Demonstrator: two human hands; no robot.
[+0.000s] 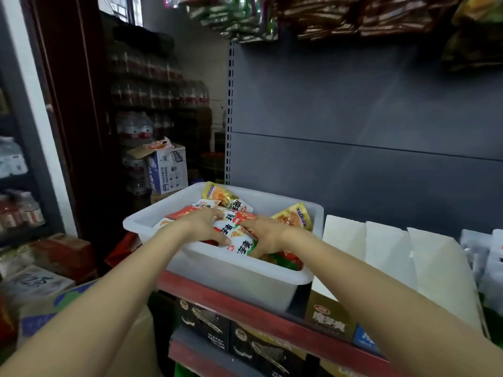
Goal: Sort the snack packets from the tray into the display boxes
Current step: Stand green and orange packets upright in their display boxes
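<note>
A white plastic tray (pixel 245 278) stands on a red-edged shelf and holds several snack packets. White-red-green packets (pixel 235 229) lie bunched in its middle, and both hands grip them. My left hand (pixel 202 225) holds the bunch from the left with its thumb underneath. My right hand (pixel 265 235) clasps it from the right. Gold packets (pixel 295 217) lie at the tray's back. White display boxes (pixel 389 257) stand open to the right of the tray.
A dark grey back panel (pixel 367 126) rises behind the shelf. Packets hang from above (pixel 326 14). Boxed goods (pixel 255 346) fill the shelf below. Cartons (pixel 168 170) and stacked bottles (pixel 152 91) crowd the floor at left.
</note>
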